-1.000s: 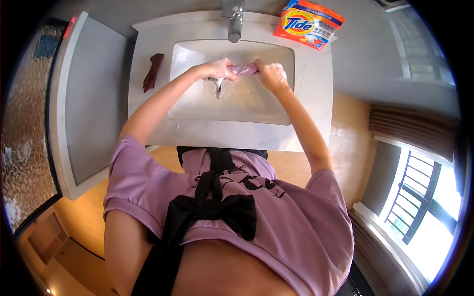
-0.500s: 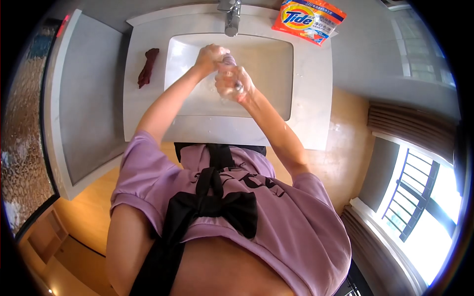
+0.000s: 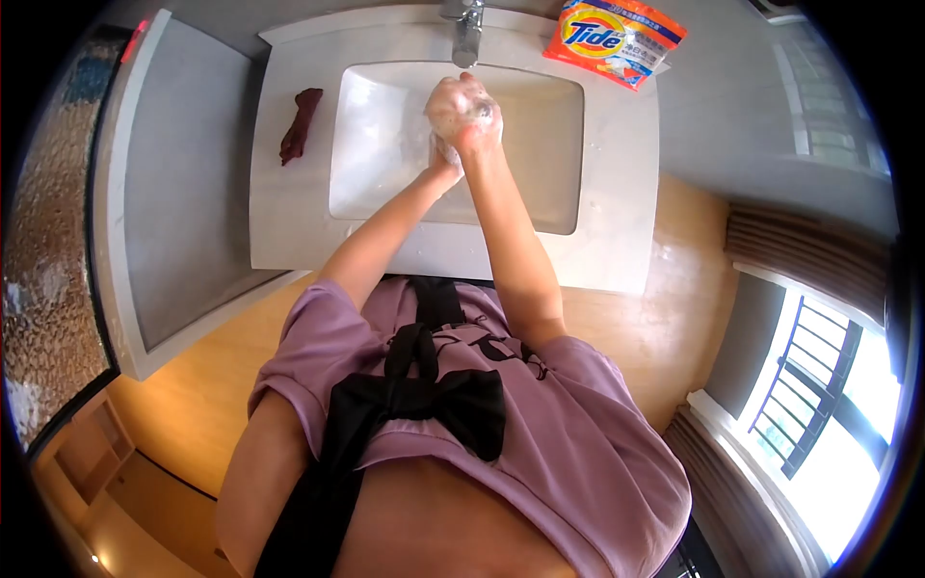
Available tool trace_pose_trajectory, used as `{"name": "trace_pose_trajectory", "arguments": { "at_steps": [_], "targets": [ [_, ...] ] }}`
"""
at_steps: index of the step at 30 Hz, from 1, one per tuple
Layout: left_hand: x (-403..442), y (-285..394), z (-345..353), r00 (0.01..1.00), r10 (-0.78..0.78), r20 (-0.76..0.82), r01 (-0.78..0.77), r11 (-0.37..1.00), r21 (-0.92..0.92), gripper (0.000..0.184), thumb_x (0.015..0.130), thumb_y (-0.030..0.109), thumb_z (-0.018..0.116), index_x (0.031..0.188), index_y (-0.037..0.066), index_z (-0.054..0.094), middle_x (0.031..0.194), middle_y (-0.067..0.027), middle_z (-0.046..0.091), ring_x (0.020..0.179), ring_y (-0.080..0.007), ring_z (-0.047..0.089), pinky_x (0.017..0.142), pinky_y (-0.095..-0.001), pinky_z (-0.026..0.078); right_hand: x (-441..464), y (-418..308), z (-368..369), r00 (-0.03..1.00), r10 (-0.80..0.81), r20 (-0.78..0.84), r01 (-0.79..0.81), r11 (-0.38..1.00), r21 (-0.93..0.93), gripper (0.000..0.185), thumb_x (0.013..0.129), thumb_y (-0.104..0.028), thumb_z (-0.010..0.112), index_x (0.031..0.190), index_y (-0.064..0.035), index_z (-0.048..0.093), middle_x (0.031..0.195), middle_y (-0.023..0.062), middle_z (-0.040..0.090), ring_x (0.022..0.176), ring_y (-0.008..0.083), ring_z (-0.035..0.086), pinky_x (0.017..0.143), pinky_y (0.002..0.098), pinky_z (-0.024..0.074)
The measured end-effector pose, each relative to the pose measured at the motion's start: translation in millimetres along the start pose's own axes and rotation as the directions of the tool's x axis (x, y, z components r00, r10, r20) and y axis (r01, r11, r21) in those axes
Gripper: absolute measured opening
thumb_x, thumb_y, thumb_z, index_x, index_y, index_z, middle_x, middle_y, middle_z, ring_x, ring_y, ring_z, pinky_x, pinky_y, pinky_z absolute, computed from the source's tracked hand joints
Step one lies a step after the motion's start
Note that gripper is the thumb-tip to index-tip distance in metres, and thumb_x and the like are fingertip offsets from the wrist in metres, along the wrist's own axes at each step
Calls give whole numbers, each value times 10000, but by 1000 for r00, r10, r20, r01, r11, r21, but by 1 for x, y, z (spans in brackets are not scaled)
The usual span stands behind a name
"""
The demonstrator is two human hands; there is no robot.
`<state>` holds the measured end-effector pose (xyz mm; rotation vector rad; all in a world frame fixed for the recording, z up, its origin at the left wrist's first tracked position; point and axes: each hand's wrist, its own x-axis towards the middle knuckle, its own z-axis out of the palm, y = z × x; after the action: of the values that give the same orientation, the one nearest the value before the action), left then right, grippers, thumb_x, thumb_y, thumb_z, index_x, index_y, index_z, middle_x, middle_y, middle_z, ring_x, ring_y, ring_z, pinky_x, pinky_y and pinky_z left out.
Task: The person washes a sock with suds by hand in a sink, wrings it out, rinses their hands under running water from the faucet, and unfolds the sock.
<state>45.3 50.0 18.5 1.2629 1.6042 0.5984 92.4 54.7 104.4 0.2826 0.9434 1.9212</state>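
Over the basin, my right hand (image 3: 464, 108) is closed in a fist and coated in white suds. A small dark patch of a wet, soapy cloth (image 3: 485, 111) shows at its fingers; the cloth's exact kind is hidden by foam and fingers. Just below and behind it, my left hand (image 3: 444, 166) is pressed against the same bundle, its fingers mostly covered by the right hand. Both hands are inside the rim of the white sink (image 3: 337, 144), a short way below the chrome faucet (image 3: 467, 43).
A dark red crumpled fabric piece, perhaps a sock (image 3: 301, 126), lies on the counter (image 3: 617, 193) left of the basin. An orange Tide detergent bag (image 3: 615, 40) rests at the back right corner. A barred window (image 3: 805, 376) is at right.
The hands have come together from a spread, twisting grip; my right hand has moved up over the left, which dropped lower. The purplish cloth seen between them is now largely covered.
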Motion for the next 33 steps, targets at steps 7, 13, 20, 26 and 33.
{"name": "trace_pose_trajectory", "arguments": {
  "at_steps": [7,13,20,26,33],
  "targets": [
    [-5,-39,1,696,717,-13,-716,696,44,194,741,212,547,881,80,530,712,-117,579,684,-276,570,589,-346,435,-23,0,3,982,-187,-38,190,966,174,265,810,-160,382,561,-117,303,499,-19,334,457,136,325,400,227,265],
    [-10,-35,-17,743,668,35,-653,712,258,228,753,183,541,943,58,523,779,-99,594,717,-235,577,616,-337,452,-38,11,15,972,-194,-130,163,963,-215,326,848,-319,318,758,-39,460,707,61,494,635,175,453,450,225,365],
    [-34,-19,-34,881,464,89,-405,839,-362,269,803,275,529,898,24,531,667,-2,530,564,-75,466,502,-217,379,-75,-21,-16,847,-514,137,243,144,-959,375,875,-272,314,905,39,521,722,144,552,720,239,526,604,315,443],
    [-47,9,-53,870,246,428,-59,913,-405,343,806,404,495,793,62,514,571,42,418,499,-46,381,413,-199,293,-87,-28,-11,501,14,865,-114,-990,82,610,528,43,645,1092,-62,439,1135,141,415,1028,327,427,868,408,353],
    [-59,53,-65,627,95,773,324,870,-371,397,801,498,441,794,102,464,512,43,379,403,-35,327,346,-186,223,-59,-71,26,467,615,635,115,-755,646,376,632,-102,622,990,-115,511,1024,50,517,1034,221,467,834,396,372]
  ]
}}
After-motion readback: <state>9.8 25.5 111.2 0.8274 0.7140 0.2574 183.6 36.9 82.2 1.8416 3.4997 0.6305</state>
